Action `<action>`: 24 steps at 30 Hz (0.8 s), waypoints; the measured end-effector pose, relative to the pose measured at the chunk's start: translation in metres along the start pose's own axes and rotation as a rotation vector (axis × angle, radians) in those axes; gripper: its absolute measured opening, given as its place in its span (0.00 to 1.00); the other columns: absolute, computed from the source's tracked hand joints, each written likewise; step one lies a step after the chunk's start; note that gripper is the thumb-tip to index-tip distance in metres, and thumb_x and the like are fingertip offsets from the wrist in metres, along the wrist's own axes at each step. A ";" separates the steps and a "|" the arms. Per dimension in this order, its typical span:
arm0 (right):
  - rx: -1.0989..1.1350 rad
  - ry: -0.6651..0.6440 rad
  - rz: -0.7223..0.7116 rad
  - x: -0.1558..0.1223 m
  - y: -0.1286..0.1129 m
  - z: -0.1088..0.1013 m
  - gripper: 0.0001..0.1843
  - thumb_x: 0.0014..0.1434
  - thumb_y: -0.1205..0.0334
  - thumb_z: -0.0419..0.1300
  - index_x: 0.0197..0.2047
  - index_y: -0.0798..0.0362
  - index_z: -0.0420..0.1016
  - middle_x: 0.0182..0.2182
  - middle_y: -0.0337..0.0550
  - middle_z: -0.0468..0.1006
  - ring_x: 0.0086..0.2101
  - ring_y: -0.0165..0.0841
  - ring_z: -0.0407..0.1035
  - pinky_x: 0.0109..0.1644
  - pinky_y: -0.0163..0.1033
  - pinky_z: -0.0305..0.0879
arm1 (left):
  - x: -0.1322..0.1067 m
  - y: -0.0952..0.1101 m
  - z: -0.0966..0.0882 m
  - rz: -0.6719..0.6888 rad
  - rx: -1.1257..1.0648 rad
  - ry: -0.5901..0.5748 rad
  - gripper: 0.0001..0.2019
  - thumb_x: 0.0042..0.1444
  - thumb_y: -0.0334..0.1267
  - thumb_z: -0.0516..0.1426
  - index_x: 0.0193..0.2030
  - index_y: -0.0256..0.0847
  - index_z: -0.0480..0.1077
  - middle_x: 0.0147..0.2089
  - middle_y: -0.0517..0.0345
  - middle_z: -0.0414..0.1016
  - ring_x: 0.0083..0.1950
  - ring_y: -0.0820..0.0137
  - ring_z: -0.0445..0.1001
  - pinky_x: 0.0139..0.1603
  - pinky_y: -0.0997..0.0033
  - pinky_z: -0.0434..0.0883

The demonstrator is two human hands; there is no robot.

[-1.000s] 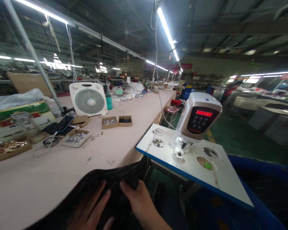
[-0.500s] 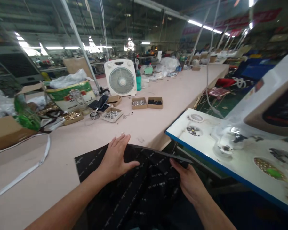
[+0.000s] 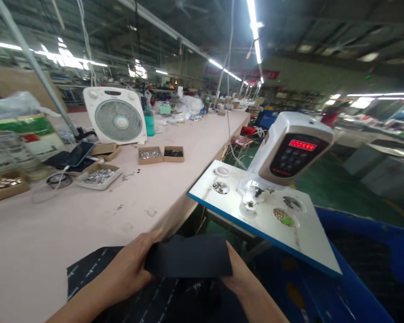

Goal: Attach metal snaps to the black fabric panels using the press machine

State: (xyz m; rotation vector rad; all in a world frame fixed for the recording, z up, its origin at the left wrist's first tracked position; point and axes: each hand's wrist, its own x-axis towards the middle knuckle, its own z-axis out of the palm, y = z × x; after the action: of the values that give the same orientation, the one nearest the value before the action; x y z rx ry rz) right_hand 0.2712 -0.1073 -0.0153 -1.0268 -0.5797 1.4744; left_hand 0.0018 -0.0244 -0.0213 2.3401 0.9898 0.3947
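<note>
1. Fingers (image 3: 147, 245) of both hands are closed on a folded dark fabric panel (image 3: 188, 256), your left hand (image 3: 126, 269) at its left end, your right hand (image 3: 239, 288) at its right.
2. Its long axis runs crosswise before you, lying over black printed cloth (image 3: 87, 269) just beyond the counter (image 3: 47, 224) edge.

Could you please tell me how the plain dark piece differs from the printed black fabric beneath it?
The plain dark piece shows no print, while the printed black fabric carries rows of white marks. The plain piece is held up between the left hand and right hand; the fabric lies beneath them. The piece shows whole with straight edges; the fabric runs out of view. Both are dark cloth.
</note>
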 end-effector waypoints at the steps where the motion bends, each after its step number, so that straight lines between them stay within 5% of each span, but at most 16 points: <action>1: 0.015 0.008 0.039 -0.002 -0.003 -0.001 0.21 0.43 0.49 0.76 0.36 0.55 0.86 0.35 0.48 0.86 0.36 0.40 0.78 0.46 0.43 0.73 | 0.004 0.002 0.003 -0.015 -0.039 -0.051 0.40 0.48 0.31 0.57 0.70 0.46 0.55 0.65 0.47 0.67 0.63 0.56 0.67 0.65 0.53 0.65; 5: 0.046 0.069 0.124 -0.011 -0.011 -0.007 0.18 0.40 0.56 0.78 0.34 0.56 0.84 0.30 0.45 0.84 0.31 0.35 0.77 0.39 0.38 0.71 | 0.014 0.022 0.007 -0.084 -0.218 -0.266 0.21 0.49 0.33 0.56 0.51 0.44 0.74 0.52 0.54 0.77 0.53 0.58 0.74 0.55 0.62 0.69; 9: -0.036 0.055 0.089 -0.011 -0.014 -0.021 0.12 0.46 0.58 0.74 0.28 0.57 0.81 0.22 0.39 0.79 0.23 0.28 0.69 0.29 0.32 0.64 | 0.019 0.034 0.010 -0.178 -0.418 -0.361 0.15 0.47 0.31 0.52 0.40 0.40 0.75 0.43 0.57 0.79 0.46 0.62 0.74 0.49 0.67 0.69; 13: -0.351 0.158 0.010 -0.003 -0.022 -0.034 0.11 0.49 0.61 0.67 0.37 0.55 0.81 0.26 0.39 0.79 0.26 0.32 0.70 0.31 0.35 0.64 | 0.019 0.032 0.017 -0.240 -0.651 -0.469 0.12 0.48 0.33 0.53 0.37 0.40 0.74 0.39 0.60 0.78 0.41 0.64 0.73 0.46 0.68 0.68; 18: -0.979 0.322 -0.312 0.010 -0.040 -0.041 0.23 0.49 0.59 0.64 0.50 0.52 0.78 0.40 0.45 0.82 0.39 0.42 0.75 0.45 0.44 0.68 | 0.023 0.031 0.017 -0.457 -0.911 -0.488 0.05 0.45 0.35 0.56 0.30 0.39 0.71 0.28 0.63 0.73 0.28 0.73 0.67 0.32 0.73 0.65; 24: -1.404 0.377 -0.834 0.010 -0.052 -0.026 0.34 0.57 0.64 0.56 0.67 0.55 0.61 0.57 0.57 0.73 0.52 0.48 0.71 0.56 0.54 0.66 | 0.034 0.032 0.000 -0.628 -1.039 -0.379 0.11 0.44 0.41 0.62 0.33 0.35 0.76 0.30 0.56 0.77 0.28 0.71 0.73 0.33 0.72 0.70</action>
State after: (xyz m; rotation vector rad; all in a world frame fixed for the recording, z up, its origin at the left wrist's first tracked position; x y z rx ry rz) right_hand 0.3211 -0.0936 0.0124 -1.7094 -1.5852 -0.0566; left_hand 0.0437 -0.0179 -0.0006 1.0539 0.9408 0.1318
